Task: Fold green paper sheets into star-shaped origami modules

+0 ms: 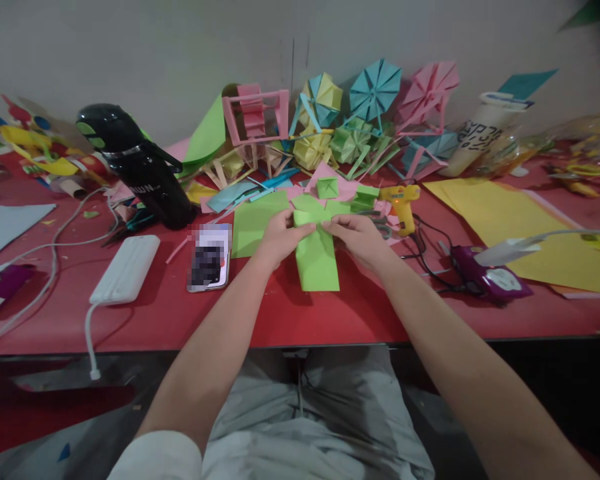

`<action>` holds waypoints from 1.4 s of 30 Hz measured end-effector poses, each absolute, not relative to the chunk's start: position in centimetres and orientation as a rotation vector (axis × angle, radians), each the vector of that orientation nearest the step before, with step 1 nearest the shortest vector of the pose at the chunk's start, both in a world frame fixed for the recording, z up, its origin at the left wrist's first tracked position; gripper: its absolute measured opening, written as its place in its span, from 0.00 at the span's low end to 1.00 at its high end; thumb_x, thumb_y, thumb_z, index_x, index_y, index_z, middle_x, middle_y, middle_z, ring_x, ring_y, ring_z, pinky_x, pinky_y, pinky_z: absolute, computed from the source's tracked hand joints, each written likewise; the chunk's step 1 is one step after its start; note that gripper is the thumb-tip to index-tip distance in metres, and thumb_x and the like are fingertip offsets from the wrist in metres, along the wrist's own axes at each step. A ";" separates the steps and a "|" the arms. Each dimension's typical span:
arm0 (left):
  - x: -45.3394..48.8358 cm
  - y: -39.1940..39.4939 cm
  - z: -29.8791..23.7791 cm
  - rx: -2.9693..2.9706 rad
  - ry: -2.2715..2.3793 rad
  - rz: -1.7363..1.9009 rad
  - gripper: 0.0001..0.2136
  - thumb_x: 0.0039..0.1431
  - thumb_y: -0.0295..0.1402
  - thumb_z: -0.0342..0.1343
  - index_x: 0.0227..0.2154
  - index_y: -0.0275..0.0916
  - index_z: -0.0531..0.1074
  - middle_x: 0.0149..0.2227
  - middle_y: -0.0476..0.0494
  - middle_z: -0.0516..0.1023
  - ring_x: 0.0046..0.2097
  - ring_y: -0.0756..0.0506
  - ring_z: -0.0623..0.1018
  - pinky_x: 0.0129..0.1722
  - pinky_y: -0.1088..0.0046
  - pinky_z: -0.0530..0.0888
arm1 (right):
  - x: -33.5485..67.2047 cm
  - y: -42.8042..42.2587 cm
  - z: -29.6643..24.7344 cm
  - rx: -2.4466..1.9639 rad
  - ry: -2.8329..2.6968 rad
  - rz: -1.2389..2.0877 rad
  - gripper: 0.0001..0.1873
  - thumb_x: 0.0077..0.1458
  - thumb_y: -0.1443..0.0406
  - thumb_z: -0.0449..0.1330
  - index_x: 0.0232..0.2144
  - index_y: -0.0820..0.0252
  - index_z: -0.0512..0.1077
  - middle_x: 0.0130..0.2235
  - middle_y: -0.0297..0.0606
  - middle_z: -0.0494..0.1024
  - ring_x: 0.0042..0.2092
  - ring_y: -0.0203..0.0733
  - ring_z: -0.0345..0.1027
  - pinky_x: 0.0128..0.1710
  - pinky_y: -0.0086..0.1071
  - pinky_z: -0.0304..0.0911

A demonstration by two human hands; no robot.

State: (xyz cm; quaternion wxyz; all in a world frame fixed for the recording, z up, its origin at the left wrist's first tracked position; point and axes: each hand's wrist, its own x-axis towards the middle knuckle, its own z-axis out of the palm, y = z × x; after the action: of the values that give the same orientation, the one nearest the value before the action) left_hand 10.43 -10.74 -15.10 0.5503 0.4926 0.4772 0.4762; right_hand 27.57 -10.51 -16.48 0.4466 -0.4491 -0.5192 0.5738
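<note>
A bright green strip of paper [317,263] is between my two hands, its upper end curled over and its lower end hanging towards the table's front edge. My left hand [283,235] pinches the paper at its left side, thumb pointing inward. From the right, my right hand [356,237] grips the same paper with thumb and fingertips. Both thumbs almost meet on the fold. Behind the strip lie more green pieces, among them a small folded green square [327,187]. A flat green sheet [253,223] lies just left of my left hand.
Left of me are a phone [210,260], a white power bank [126,270] and a black bottle [137,167]. To the right are a yellow glue gun [403,205], a purple power strip [490,273] and yellow paper [530,227]. Folded paper wheels [375,90] stand along the wall.
</note>
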 end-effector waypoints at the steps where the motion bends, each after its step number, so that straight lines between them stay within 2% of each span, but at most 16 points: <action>1: 10.4 -10.7 -15.1 1.168 1.131 1.126 0.11 0.50 0.28 0.66 0.37 0.34 0.75 0.39 0.39 0.81 0.37 0.46 0.79 0.39 0.68 0.75 | 27.6 -10.5 -16.5 -1.116 -1.288 1.421 0.21 0.40 0.52 0.75 0.21 0.59 0.71 0.23 0.30 0.70 0.26 0.33 0.63 0.28 0.31 0.62; 8: 10.4 -10.8 -15.1 1.150 1.133 1.111 0.12 0.50 0.28 0.66 0.38 0.34 0.75 0.40 0.38 0.82 0.39 0.44 0.80 0.41 0.66 0.75 | 27.6 -10.5 -16.6 -1.120 -1.314 1.407 0.22 0.42 0.50 0.73 0.20 0.58 0.70 0.24 0.32 0.70 0.27 0.35 0.64 0.30 0.33 0.64; 16: 10.4 -10.8 -15.1 1.177 1.144 1.116 0.11 0.51 0.28 0.66 0.38 0.34 0.75 0.40 0.37 0.82 0.39 0.44 0.80 0.41 0.66 0.76 | 27.6 -10.6 -16.5 -1.117 -1.334 1.386 0.21 0.42 0.51 0.73 0.20 0.58 0.70 0.23 0.30 0.68 0.26 0.33 0.61 0.27 0.31 0.61; 21: 10.4 -10.7 -15.3 1.197 1.142 1.115 0.11 0.52 0.28 0.65 0.39 0.33 0.75 0.41 0.37 0.82 0.39 0.44 0.80 0.41 0.66 0.75 | 27.6 -10.6 -16.5 -1.115 -1.296 1.412 0.21 0.42 0.51 0.73 0.22 0.59 0.72 0.25 0.32 0.71 0.27 0.34 0.65 0.30 0.32 0.64; 30: 10.5 -10.6 -15.4 1.180 1.119 1.114 0.10 0.51 0.27 0.65 0.37 0.35 0.75 0.40 0.38 0.81 0.38 0.45 0.79 0.40 0.67 0.75 | 27.5 -10.5 -16.5 -1.110 -1.263 1.393 0.19 0.42 0.51 0.73 0.24 0.58 0.74 0.26 0.32 0.72 0.27 0.35 0.65 0.28 0.33 0.65; 36: 10.4 -10.5 -15.7 1.230 1.193 1.156 0.15 0.51 0.28 0.65 0.42 0.40 0.74 0.35 0.45 0.78 0.37 0.46 0.77 0.41 0.68 0.74 | 27.3 -10.5 -16.4 -1.164 -1.311 1.325 0.22 0.43 0.48 0.72 0.21 0.57 0.71 0.22 0.31 0.69 0.24 0.35 0.62 0.25 0.33 0.61; 42: 10.3 -10.5 -15.6 1.278 1.216 1.175 0.12 0.50 0.28 0.66 0.39 0.39 0.74 0.35 0.46 0.76 0.39 0.47 0.75 0.41 0.70 0.73 | 27.3 -10.5 -16.4 -1.141 -1.328 1.324 0.22 0.43 0.48 0.72 0.20 0.58 0.71 0.20 0.31 0.69 0.23 0.33 0.61 0.24 0.32 0.59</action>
State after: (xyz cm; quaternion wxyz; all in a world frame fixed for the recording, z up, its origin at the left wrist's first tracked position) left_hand 10.29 -10.50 -15.57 0.4890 0.5258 0.5005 0.4836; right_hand 27.29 -10.49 -16.38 0.4558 -0.4626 -0.5384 0.5371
